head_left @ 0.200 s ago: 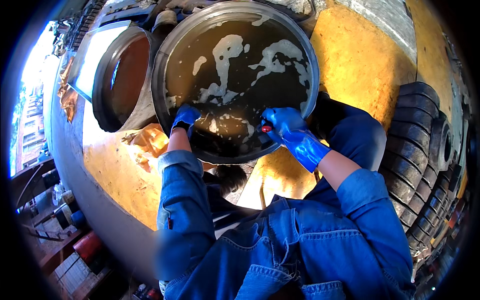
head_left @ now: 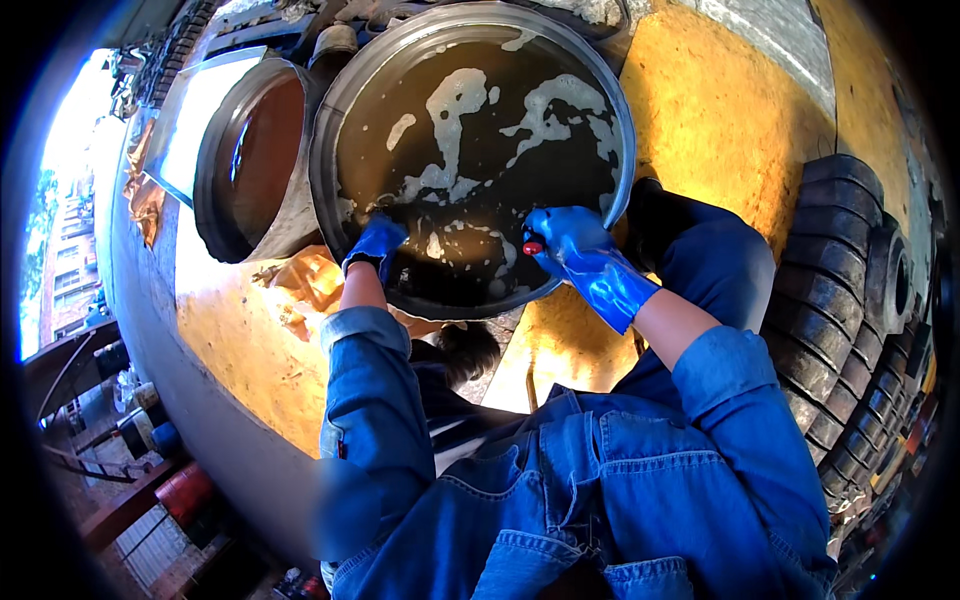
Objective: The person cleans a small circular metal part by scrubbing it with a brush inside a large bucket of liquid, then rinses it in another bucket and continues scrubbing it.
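Note:
A large round tub (head_left: 318, 150) holds murky brown liquid with patches of pale foam (head_left: 457, 120). My right hand (head_left: 572, 243), in a shiny blue rubber glove, is closed round a red-handled tool (head_left: 533, 247) above the near right part of the tub. The rest of that tool is hidden from sight. At the near left rim, my left hand (head_left: 377, 240), also gloved in blue, reaches over into the tub. Its fingers point down toward the liquid, and whether they hold anything is hidden.
Left of the tub stands a tilted bucket (head_left: 300, 190) of reddish-brown liquid, beside a pale metal pan (head_left: 190, 120). Crumpled yellowish wrapping (head_left: 305, 285) lies below it. Stacked black tyres or ribbed rubber parts (head_left: 830, 290) line the right side. Yellow boards (head_left: 720, 110) cover the ground.
The view has shifted slightly. My left hand has moved a little, its fingers turning further toward the liquid. The red-handled tool stays in my right hand.

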Demonstrator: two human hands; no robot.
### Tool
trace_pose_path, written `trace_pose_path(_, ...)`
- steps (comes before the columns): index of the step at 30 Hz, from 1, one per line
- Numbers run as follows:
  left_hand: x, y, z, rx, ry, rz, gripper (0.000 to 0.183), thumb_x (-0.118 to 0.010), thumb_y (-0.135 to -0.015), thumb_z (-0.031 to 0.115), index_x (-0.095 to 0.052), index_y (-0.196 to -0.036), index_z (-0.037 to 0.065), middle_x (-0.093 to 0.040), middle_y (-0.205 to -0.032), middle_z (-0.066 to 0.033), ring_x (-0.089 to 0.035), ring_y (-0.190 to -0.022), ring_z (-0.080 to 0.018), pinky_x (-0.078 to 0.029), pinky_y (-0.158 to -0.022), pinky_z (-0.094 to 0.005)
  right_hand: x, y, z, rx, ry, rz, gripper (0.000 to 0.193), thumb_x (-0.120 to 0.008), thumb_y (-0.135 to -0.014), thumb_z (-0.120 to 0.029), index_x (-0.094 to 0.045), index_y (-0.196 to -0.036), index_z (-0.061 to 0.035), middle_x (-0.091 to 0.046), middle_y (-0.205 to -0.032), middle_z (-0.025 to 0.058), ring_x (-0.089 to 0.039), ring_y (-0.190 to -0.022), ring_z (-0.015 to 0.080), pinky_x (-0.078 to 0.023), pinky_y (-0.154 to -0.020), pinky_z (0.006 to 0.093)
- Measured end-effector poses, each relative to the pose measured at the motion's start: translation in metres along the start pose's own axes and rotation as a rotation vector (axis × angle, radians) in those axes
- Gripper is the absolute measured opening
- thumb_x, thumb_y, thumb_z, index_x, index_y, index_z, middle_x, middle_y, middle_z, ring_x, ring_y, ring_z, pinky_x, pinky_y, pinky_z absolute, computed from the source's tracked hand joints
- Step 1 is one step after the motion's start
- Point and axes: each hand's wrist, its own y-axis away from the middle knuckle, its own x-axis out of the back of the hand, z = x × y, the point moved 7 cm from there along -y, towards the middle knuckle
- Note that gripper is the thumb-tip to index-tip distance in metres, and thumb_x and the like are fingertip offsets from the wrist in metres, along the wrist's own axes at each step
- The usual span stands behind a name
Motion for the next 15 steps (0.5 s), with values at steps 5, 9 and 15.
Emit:
trace_pose_path(5,0.029,0.028,-0.024,-0.013,-0.326,-0.156,0.041,-0.075,-0.079,0.021,-0.073,-0.118,0.008,-0.070,-0.123,-0.0217,-0.065,-0.118,-0.0420,-0.054,-0.098,-0.0445,-0.003,-0.008,-0.019,-0.005,-0.018,-0.044,0.020,-0.077,-0.078,-0.015,-0.071,-0.097,-0.0124,-0.073,-0.092,0.0166,-0.069,-0.087,0.0432,-0.057,-0.073,0.0489)
trace_pose_path(9,0.004,0.055,0.079,-0.254,-0.737,-0.316,0.040,-0.069,-0.086,0.018,-0.072,-0.124,0.007,-0.067,-0.131,-0.0216,-0.062,-0.124,-0.0385,-0.051,-0.105,-0.0440,0.002,0.001,0.008,-0.148,0.068,-0.150,0.025,-0.079,-0.078,-0.018,-0.071,-0.101,-0.0127,-0.074,-0.096,0.0156,-0.070,-0.091,0.0419,-0.057,-0.077,0.0500)
trace_pose_path(15,-0.016,0.017,0.033,-0.083,-0.760,-0.365,0.032,-0.057,-0.097,0.019,-0.074,-0.120,0.006,-0.067,-0.132,-0.0211,-0.062,-0.126,-0.0383,-0.053,-0.103,-0.0456,-0.010,-0.001,0.017,-0.089,0.087,-0.177,0.028,-0.073,-0.083,-0.028,-0.073,-0.104,-0.0084,-0.075,-0.096,0.0168,-0.073,-0.091,0.0391,-0.059,-0.076,0.0503)
